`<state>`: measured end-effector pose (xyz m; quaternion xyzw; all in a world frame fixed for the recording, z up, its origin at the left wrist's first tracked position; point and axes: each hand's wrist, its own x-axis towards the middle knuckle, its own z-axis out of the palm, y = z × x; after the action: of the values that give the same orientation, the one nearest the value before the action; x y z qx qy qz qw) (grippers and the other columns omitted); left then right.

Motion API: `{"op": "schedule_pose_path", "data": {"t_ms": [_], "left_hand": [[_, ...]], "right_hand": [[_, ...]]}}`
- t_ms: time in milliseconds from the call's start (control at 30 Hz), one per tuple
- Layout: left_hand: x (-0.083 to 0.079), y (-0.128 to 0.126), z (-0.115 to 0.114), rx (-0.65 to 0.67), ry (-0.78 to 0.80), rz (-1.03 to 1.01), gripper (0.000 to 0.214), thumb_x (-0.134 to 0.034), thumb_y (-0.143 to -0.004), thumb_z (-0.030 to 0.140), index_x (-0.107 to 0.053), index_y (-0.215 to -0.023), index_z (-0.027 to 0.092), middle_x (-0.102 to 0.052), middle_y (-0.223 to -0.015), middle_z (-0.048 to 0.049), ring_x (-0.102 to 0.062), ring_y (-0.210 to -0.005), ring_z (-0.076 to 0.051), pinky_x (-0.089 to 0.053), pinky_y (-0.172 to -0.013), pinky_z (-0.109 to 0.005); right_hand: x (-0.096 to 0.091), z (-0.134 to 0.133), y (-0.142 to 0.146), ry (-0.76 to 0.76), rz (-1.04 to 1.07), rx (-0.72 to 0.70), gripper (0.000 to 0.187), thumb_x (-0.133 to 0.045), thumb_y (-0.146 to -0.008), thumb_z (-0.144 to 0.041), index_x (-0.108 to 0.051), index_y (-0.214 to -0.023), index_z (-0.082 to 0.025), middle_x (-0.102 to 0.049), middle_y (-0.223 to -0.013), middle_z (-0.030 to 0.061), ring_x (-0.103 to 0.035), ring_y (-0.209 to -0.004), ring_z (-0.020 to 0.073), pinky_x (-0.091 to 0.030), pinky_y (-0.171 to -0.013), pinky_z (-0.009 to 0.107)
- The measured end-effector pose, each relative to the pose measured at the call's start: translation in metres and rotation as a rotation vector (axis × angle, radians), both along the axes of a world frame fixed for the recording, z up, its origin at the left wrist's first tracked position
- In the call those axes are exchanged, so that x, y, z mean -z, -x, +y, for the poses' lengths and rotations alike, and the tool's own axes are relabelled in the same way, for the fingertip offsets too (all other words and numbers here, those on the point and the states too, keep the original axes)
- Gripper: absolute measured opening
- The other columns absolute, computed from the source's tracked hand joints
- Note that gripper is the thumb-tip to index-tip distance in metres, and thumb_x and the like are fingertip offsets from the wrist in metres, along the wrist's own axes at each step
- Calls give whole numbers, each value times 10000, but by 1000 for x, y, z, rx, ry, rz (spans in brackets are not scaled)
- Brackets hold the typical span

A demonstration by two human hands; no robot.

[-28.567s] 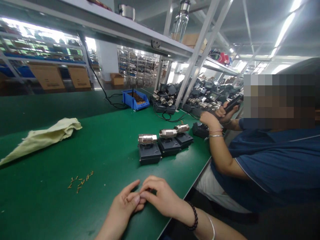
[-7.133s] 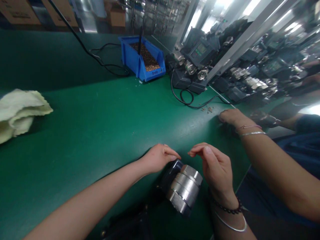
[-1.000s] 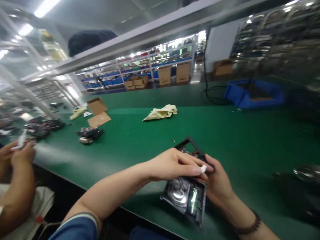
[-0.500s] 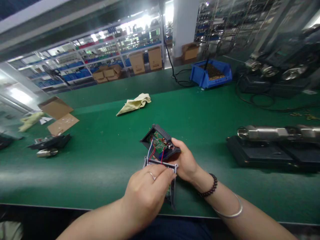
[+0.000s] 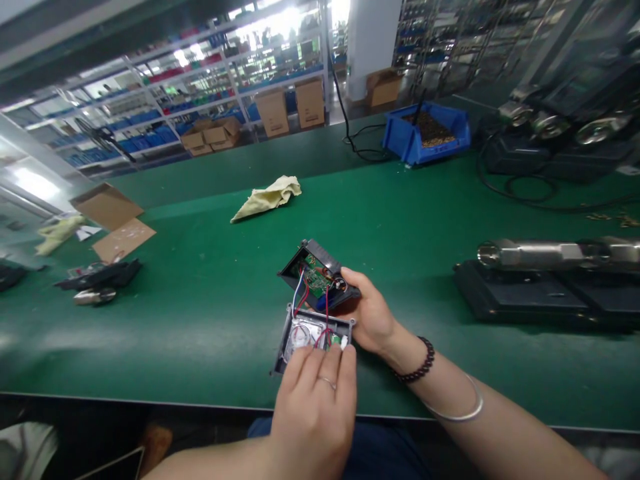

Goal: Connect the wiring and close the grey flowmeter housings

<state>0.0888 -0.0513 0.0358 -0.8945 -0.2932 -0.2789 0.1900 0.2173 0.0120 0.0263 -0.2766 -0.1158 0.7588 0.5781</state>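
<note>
An opened black electronic unit lies in two halves near the front edge of the green bench. My right hand point(image 5: 373, 317) grips the upper half point(image 5: 316, 275), which is tilted up and shows a green circuit board. Red, blue and white wires point(image 5: 300, 301) run from it down to the lower grey half point(image 5: 303, 331), which holds a round silver part. My left hand point(image 5: 315, 400) holds this lower half from the near side, fingertips on its right end by a small white connector.
Black units with silver cylinders point(image 5: 545, 280) lie to the right. A blue bin point(image 5: 425, 137) of small brass parts and black cables sit far right. A yellow cloth point(image 5: 267, 197) lies mid-bench; cardboard pieces point(image 5: 113, 217) and a dark part point(image 5: 97, 280) lie left.
My left hand has slid back toward me, uncovering the inside of the lower half. My right hand keeps its grip on the upper half, which has barely moved.
</note>
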Motion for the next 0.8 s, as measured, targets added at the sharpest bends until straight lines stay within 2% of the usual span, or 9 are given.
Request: {"op": "schedule_pose_path", "data": {"t_ms": [100,167,200,267,333,433,600,700,800], "left_hand": [[1,0,1,1,73,-119,309,-363,-974,132,-669,-1010,145,-720,-804,-17,-581,-759,-171,-372,-785,-309],[2,-1,5,-84,69,-203,249,-432,-953,141,-664,-1024,190,-693,-819,-16,-552,-768,-183,-357,-783,-319],[4,-1,8,-159,44,-225,222,-475,-933,149,-651,-1062,183,-685,-891,-47,-550,-827,-206,-357,-822,-340],[8,-1,13,-316,-19,-220,342,-561,-878,195,-573,-1199,79,-634,-1091,-166,-522,-1013,-289,-334,-940,-419],[12,-1,17,-370,-14,-187,517,-569,-860,243,-469,-1272,-53,-583,-1190,-255,-474,-1129,-344,-279,-1019,-485],[14,0,18,-305,54,-169,441,-486,-902,214,-483,-1254,-51,-639,-1139,-219,-517,-1083,-310,-255,-1038,-482],[11,1,14,-204,49,-171,315,-449,-925,161,-577,-1181,29,-693,-1108,-142,-529,-1062,-280,-230,-1066,-441],[12,1,13,-165,53,-150,334,-392,-925,118,-611,-1166,42,-695,-1143,-114,-524,-1101,-263,-167,-1119,-416],[14,-1,15,-153,61,-111,378,-348,-907,102,-655,-1119,39,-698,-1127,-123,-522,-1114,-259,-118,-1141,-407]], "right_hand": [[0,-2,-2,-11,-15,8,333,-681,-580,-477,-672,-720,-176,-713,-686,44,-674,-795,257,-533,-796,419],[-1,-4,-6,-46,-56,32,364,-686,-584,-505,-685,-740,-176,-714,-687,47,-674,-802,265,-531,-805,433],[-1,-5,-8,-71,-83,55,381,-692,-586,-515,-695,-764,-178,-719,-703,47,-673,-809,267,-528,-813,438],[-2,-9,-13,-123,-137,120,409,-705,-592,-522,-710,-829,-189,-733,-766,45,-669,-836,265,-520,-839,442],[-1,-14,-18,-166,-194,171,426,-712,-603,-530,-717,-877,-203,-740,-835,40,-662,-866,263,-510,-867,446],[-1,-24,-25,-247,-329,196,444,-673,-674,-571,-714,-942,-219,-733,-959,37,-644,-937,259,-500,-893,432],[-11,-44,-36,-470,-751,206,436,-470,-893,-547,-636,-1177,-261,-637,-1236,21,-568,-1142,227,-456,-985,376],[-20,-58,-36,-526,-1014,192,441,-426,-926,-529,-572,-1265,-287,-583,-1318,11,-504,-1241,202,-384,-1077,353],[-22,-72,-31,-538,-1222,160,471,-415,-925,-531,-540,-1302,-278,-547,-1357,32,-478,-1274,204,-389,-1080,351]]}}
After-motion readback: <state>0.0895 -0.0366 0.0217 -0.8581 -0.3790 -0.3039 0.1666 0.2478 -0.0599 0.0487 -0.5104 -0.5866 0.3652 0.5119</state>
